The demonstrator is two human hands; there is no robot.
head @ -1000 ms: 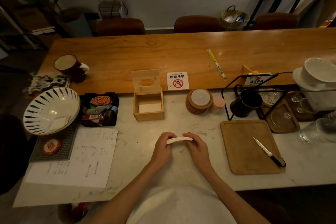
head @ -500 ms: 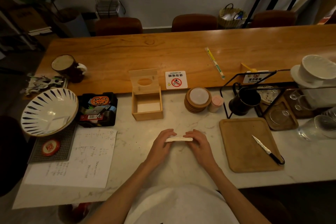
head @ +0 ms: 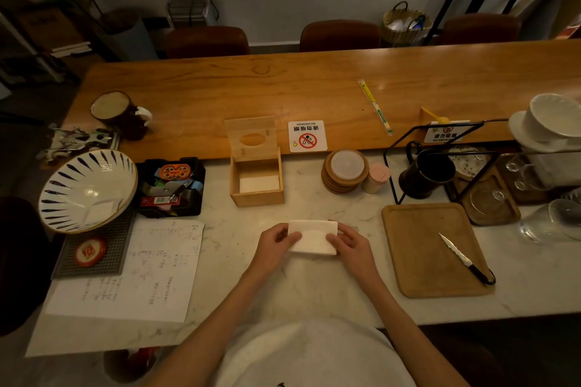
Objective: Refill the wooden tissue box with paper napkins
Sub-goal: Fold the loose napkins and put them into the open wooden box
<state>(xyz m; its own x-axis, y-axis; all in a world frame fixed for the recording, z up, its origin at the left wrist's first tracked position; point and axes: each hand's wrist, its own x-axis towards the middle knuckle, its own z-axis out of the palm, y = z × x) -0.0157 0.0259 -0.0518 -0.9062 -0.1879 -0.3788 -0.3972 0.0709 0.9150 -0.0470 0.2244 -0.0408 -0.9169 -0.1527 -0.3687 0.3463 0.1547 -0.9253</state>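
Observation:
The wooden tissue box [head: 256, 196] stands open on the marble counter, its lid with an oval hole tilted back. A few white napkins lie at its bottom. Nearer to me, a stack of white paper napkins [head: 312, 237] faces up flat. My left hand [head: 273, 243] grips its left end and my right hand [head: 349, 243] grips its right end, thumbs on top. The stack is well short of the box, just above the counter.
A wooden tray [head: 418, 258] with a knife [head: 465, 259] lies to the right. Left are a sheet of paper [head: 135, 270], a striped bowl [head: 86, 190] and a black bin of small items [head: 171, 187]. Coasters [head: 344, 171] and a black mug [head: 426, 173] stand behind.
The napkin stack was edge-on between my hands; it has turned so its broad face shows upward. Both hands stay at its ends.

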